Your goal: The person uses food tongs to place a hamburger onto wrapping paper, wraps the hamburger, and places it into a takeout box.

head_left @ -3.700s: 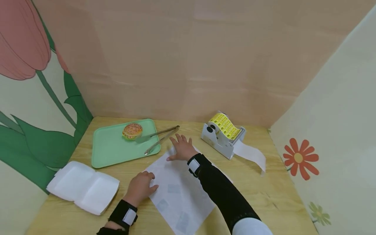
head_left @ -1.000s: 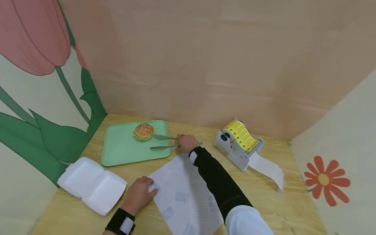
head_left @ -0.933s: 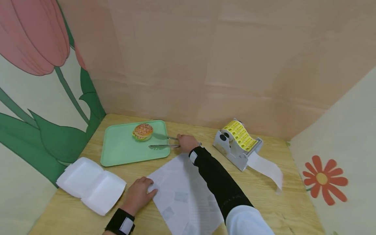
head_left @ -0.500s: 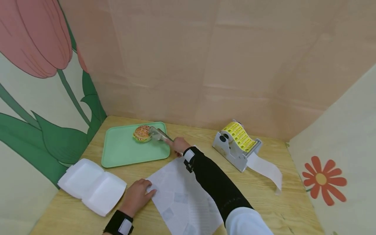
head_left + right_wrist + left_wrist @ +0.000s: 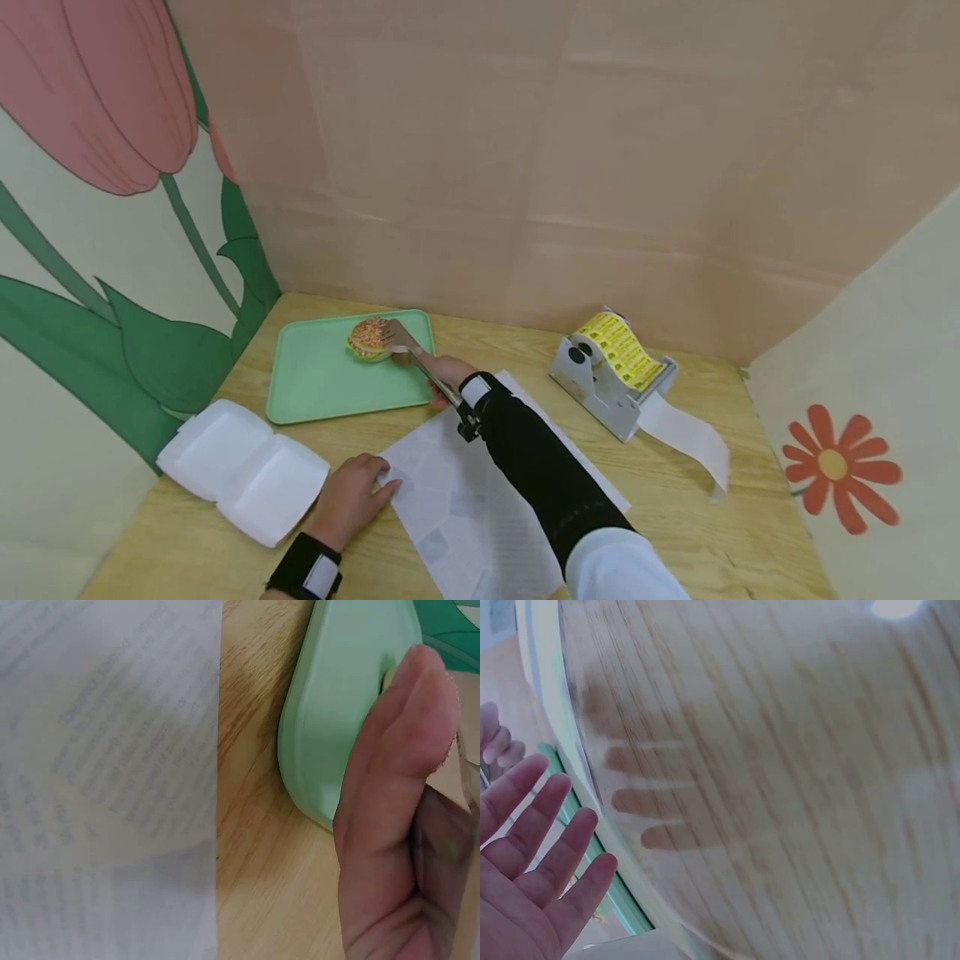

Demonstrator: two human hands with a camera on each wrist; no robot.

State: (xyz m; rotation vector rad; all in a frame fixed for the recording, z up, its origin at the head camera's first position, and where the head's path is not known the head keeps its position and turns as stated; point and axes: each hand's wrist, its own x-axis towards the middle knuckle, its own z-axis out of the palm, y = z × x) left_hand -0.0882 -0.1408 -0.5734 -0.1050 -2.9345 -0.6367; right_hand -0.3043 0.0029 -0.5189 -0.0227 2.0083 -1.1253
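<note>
Two hands at work on the wooden table [image 5: 697,533]. Right hand [image 5: 444,372], just left of frame centre in head view, is curled round metal tongs [image 5: 420,367]; tong tips reach up-left & sit against the right side of the burger [image 5: 367,337], touching it. Can't tell whether the tips actually clamp the bun. Burger lies in the upper right corner of the green tray [image 5: 322,383], up and left of the right hand, a tong's length away. In right wrist view the thumb [image 5: 390,802] presses along the tong handle, w/ tray edge [image 5: 337,712] right behind it and paper [image 5: 105,780] at frame left.

Left hand [image 5: 348,500], lower centre-left, lies on the table w/ fingertips on the left edge of the white paper sheet [image 5: 480,500]; fingers straight & slightly spread per left wrist view [image 5: 532,862]. Burger is well apart from this hand, up the frame.

White foam clamshell box [image 5: 243,471] lies open at lower left, near the left hand. Label dispenser [image 5: 607,375] w/ yellow roll stands right of centre, white backing strip trailing toward lower right.
</note>
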